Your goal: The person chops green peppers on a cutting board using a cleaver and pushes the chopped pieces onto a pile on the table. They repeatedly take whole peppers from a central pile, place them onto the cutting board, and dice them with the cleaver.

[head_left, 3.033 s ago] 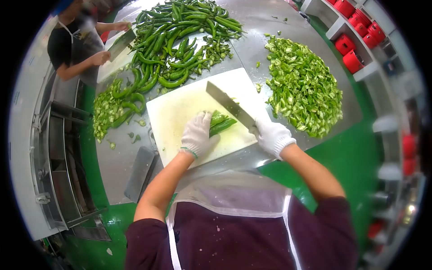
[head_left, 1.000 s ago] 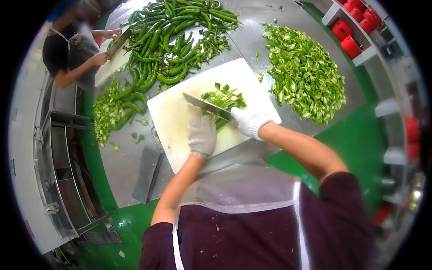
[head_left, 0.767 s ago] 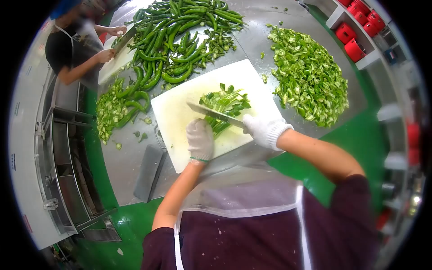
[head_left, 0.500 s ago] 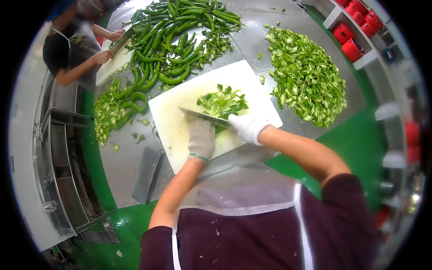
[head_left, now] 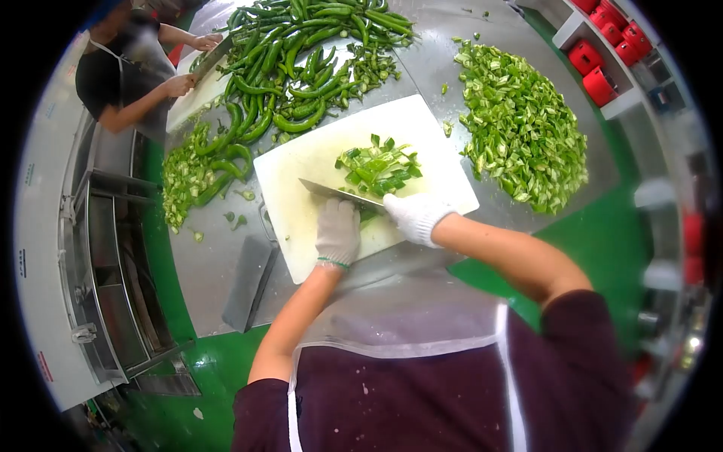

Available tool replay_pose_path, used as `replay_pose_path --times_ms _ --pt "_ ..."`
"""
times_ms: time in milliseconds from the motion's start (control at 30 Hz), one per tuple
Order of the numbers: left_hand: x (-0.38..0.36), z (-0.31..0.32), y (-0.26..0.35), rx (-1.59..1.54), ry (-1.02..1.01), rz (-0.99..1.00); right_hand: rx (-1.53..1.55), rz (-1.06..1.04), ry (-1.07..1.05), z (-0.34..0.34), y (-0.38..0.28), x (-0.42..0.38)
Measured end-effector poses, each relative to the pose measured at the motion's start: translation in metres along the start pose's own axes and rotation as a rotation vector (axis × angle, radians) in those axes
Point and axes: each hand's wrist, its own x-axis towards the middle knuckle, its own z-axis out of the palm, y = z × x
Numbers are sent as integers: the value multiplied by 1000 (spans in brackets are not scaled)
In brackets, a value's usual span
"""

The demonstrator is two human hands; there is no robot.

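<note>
My right hand (head_left: 416, 218), in a white knit glove, is closed round the handle end of a kitchen knife (head_left: 337, 193). The blade points left across the white cutting board (head_left: 301, 248). My left hand (head_left: 337, 235), gloved too, has its fingers curled against the near side of the blade. They press on a green pepper (head_left: 367, 215), mostly hidden by the blade and the hands. Just beyond the blade lies a small heap of cut pepper pieces (head_left: 380, 167).
A large mound of chopped peppers (head_left: 523, 128) lies on the metal table (head_left: 422, 68) to the right. Whole green peppers (head_left: 279, 60) are piled at the back. A co-worker (head_left: 124, 71) holds a knife (head_left: 213, 57) at the far left. A grey slab-like object (head_left: 250, 282) lies near the front edge.
The whole view has shifted slightly, moving the table things a little to the right. The cut pieces beyond the blade lie somewhat differently. Both hands and the knife keep nearly the same pose.
</note>
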Motion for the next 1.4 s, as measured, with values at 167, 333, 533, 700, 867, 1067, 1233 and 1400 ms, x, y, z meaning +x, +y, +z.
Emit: replay_pose_path --times_ms 167,333,533,700,867,1067,1233,1400 --pt "-3 0 -6 -120 105 -44 96 -29 80 -1 7 -3" --pt "-23 -3 -15 -198 244 -238 161 -72 17 -21 6 -42" --pt "-16 -6 -3 0 59 -116 58 -49 -19 5 -12 -2" --pt "-24 -8 -8 -190 184 -152 191 -65 67 2 1 -6" --pt "-35 -18 -3 -91 171 -173 111 -93 -64 -16 -13 -40" --pt "-34 -20 0 -39 40 -137 226 -93 33 10 -36 4" --pt "-40 -46 -11 -207 399 -236 474 -18 -143 3 -49 -11" --pt "-33 -39 -31 -149 395 -217 610 44 -105 20 -49 10"
